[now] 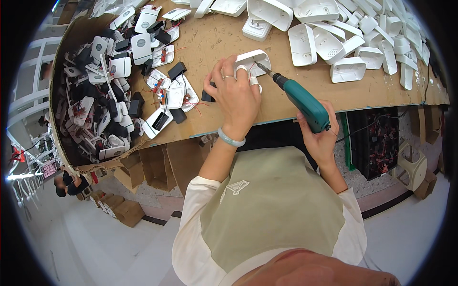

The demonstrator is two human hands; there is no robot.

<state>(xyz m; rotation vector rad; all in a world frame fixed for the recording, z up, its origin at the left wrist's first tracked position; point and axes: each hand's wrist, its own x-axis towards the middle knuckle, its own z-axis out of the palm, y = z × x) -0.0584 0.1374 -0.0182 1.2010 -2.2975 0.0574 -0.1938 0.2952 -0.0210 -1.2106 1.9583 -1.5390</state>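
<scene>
Right hand's wrapped round a teal electric screwdriver, left has bent fingers spread over a glossy white, round-cornered plastic casing right beneath its fingertips.

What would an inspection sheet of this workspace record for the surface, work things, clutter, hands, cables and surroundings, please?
Surface: brown worktop, marked and scuffed.
Job's things: white housing under the left fingers; green power screwdriver, its bit pointing into the housing.
Clutter: loose white shells at upper right; heaped white-and-black parts at left.
Hands: left hand over the housing; right hand around the screwdriver's rear.
Cables: dark cable at right, its link to the screwdriver unclear; thin red wires among the parts.
Surroundings: cardboard boxes, beige stool, another person at far left.
</scene>
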